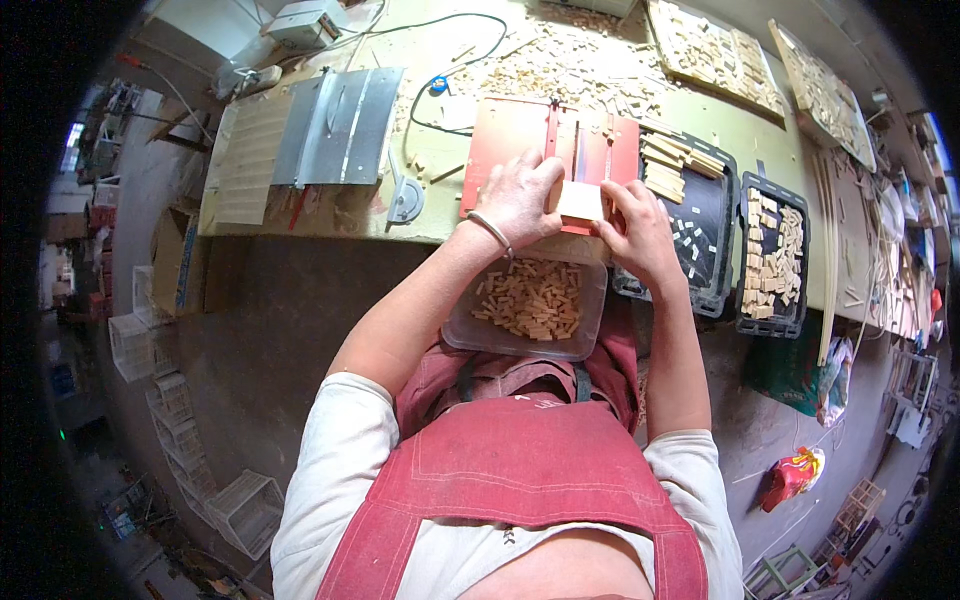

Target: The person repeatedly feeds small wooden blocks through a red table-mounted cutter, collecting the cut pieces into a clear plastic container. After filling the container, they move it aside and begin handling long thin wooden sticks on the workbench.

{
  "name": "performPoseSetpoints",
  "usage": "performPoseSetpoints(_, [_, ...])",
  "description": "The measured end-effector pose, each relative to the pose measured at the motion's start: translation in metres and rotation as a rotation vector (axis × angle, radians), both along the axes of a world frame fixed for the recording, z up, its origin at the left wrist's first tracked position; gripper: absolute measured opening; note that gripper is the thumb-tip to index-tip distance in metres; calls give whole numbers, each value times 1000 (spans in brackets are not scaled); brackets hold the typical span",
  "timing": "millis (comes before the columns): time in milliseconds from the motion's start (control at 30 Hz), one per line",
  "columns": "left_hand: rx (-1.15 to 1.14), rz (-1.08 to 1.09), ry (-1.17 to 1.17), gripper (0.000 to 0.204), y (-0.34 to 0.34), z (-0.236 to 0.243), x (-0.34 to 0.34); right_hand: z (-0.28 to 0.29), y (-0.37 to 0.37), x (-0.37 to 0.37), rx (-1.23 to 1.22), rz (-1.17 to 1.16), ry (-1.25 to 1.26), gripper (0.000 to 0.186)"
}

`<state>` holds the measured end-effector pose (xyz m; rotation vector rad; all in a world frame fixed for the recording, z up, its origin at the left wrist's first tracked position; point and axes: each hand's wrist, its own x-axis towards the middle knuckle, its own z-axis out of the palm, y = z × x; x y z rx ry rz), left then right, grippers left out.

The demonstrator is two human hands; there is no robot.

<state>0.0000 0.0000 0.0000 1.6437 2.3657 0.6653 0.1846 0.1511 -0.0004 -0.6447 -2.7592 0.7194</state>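
Observation:
A red plate [500, 130] with slots and grooves lies at the bench's front edge. Across its near part is a pale wooden piece [578, 200]. My left hand [512, 205] grips that piece at its left end, fingers curled; a metal bangle is on the wrist. My right hand [635, 230] holds the right end with thumb and bent fingers. Just below both hands, a clear plastic tub [452, 328] with many small wooden blocks rests by my lap.
The green bench [430, 225] carries a grey metal plate [355, 120], a protractor [405, 200], a cable and scattered offcuts. At right are black trays of sticks [700, 260] and blocks [785, 260], with boards of pieces [715, 60] behind. Wire crates [245, 505] stand on the left floor.

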Motion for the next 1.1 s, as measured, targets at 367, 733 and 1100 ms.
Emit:
performPoseSetpoints(367, [-5,-18,25,46,3,2,-3,3,6,-7,-181,17,1,37])
performPoseSetpoints(733, [-3,-40,24,47,22,0,-22,-6,20,-21,-100,-4,16,43])
performPoseSetpoints(1100, [-20,-41,31,50,49,-1,-44,-5,43,-45,-97,-34,-8,44])
